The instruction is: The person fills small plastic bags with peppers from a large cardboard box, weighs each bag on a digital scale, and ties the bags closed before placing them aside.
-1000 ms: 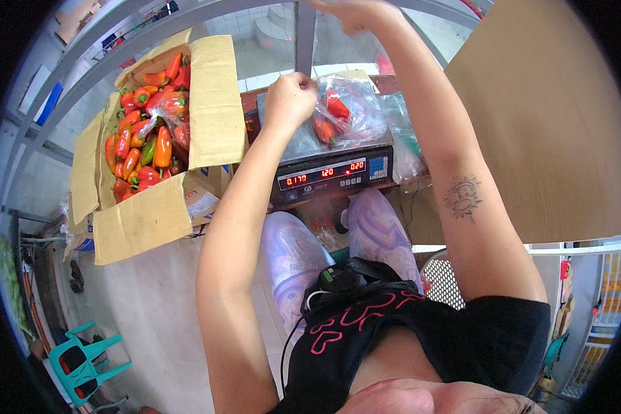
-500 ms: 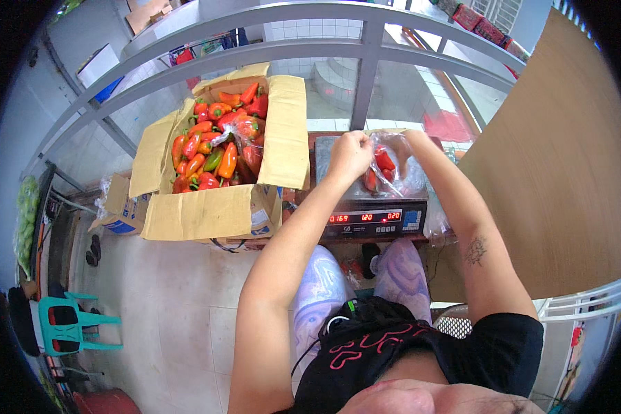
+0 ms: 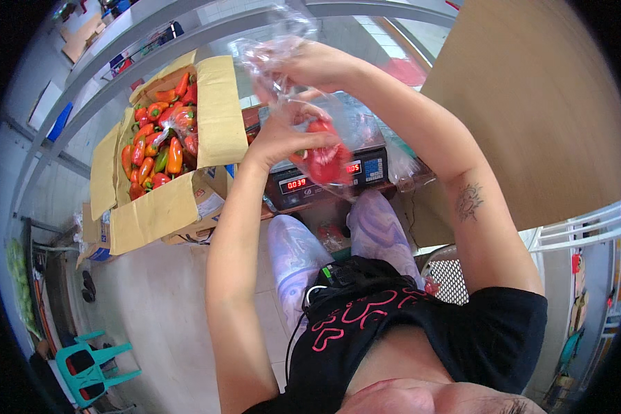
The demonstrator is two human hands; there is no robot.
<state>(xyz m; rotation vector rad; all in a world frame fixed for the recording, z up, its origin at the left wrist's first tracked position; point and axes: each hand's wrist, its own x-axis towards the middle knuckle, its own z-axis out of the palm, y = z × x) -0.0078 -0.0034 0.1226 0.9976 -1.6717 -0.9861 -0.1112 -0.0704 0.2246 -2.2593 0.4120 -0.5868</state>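
Observation:
A clear plastic bag (image 3: 293, 26) hangs tilted above the digital scale (image 3: 277, 194), with red peppers (image 3: 328, 163) bunched in its lower end. My left hand (image 3: 289, 134) is closed round the bag just above the peppers, thumb across the front. Higher up, my right hand (image 3: 310, 65) grips the bag's gathered top; crumpled plastic partly covers its fingers. The scale's red digits are lit, and my hands and the bag hide much of its plate.
Left of the scale, an open cardboard box (image 3: 217, 114) holds many red, orange and green peppers (image 3: 160, 161). Metal rails (image 3: 207, 36) run behind. A wooden panel (image 3: 531, 117) stands at right. A green plastic chair (image 3: 93, 366) is at lower left.
Both hands have lifted the bag of peppers off the scale and moved left. My right hand now holds the bag's top above my left. The scale's reading has changed, and the view has shifted.

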